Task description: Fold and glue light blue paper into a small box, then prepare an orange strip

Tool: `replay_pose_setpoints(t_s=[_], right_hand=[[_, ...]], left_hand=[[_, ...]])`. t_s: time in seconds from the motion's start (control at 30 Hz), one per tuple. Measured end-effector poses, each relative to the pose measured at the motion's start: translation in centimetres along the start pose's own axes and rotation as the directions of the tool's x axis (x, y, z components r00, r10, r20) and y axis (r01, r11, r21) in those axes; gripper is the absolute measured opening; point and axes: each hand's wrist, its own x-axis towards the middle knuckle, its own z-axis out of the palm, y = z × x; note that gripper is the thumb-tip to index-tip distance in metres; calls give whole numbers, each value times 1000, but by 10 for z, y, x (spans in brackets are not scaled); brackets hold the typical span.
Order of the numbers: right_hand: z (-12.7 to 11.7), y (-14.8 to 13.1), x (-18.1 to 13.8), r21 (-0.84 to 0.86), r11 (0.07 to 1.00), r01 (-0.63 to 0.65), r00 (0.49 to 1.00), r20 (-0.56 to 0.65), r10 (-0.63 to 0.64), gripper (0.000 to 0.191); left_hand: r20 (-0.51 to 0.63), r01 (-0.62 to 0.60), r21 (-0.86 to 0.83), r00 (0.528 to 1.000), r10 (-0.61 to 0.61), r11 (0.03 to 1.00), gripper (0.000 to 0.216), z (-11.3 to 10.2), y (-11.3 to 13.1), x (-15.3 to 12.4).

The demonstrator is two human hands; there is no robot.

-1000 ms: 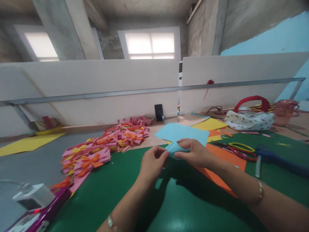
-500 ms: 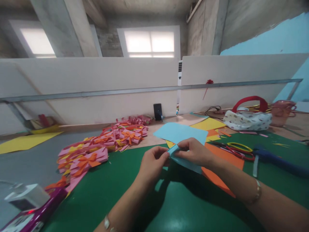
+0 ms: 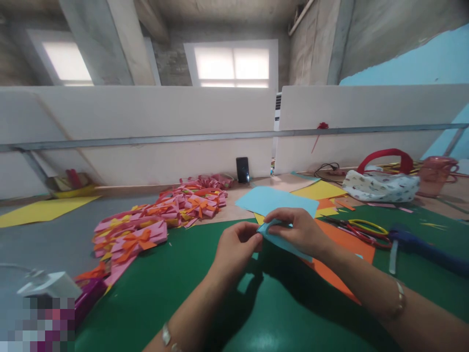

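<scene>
the left hand (image 3: pixel 236 247) has its fingers pinching the left tip of a folded light-blue paper sheet (image 3: pixel 287 245) over the green-topped desk (image 3: pixel 164 288), the right hand's (image 3: pixel 300 232) fingers clasping it too; far right, tiny print on a red-handled white fabric bag (image 3: pixel 381 187), too small to read.

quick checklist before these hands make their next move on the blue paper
1. Left hand pinching the folded blue paper: ok
2. Right hand gripping the same piece: ok
3. Fold edges lined up: cannot tell, fingers cover them
4. Scissors out of both hands: ok, lying to the right
5. Orange sheet clear of the right forearm: not ok, forearm passes over it
</scene>
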Motion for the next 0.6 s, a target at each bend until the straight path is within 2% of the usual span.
replay_pose_setpoints(t_s=[0.17,0.47,0.6], right_hand=[[2,-1,-1,-19,1000,8,999,-46,-9,13],[12,-6,-4,-102,989,106,986,-114,-117,12],[14,-10,-7,-121,982,147,982,-104,-160,22]], left_hand=[[-91,-177,247,975,204,953,18,4,-4,-4],[-135,-236,474,932,335,848,7,11,-5,-6],[-149,-267,550,901,408,791,6,10,-6,-6]])
